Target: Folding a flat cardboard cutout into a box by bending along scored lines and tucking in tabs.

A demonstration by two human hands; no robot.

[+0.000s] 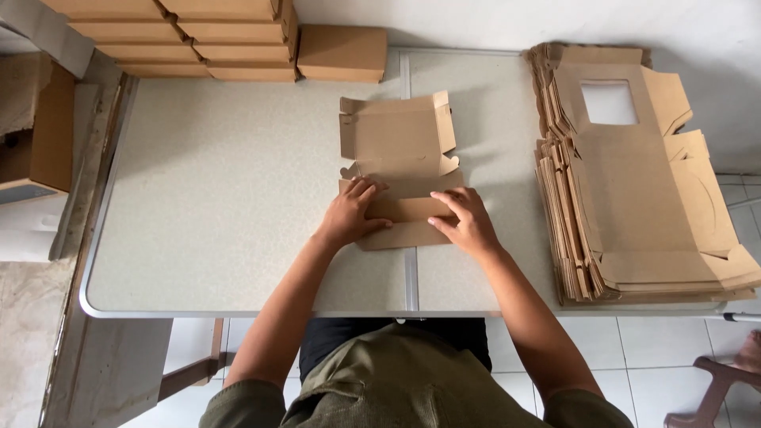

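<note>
Table (222, 198): cardboard blank (400, 150) under hands (349, 212)

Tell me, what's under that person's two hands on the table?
A flat brown cardboard box blank, partly folded. The left hand and right hand press its near folded flap against the grey table. The parts of the flap beneath the palms are hidden.

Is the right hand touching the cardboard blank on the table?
Touching. The head view shows the right hand pressing its fingers flat on the folded cardboard blank.
</note>
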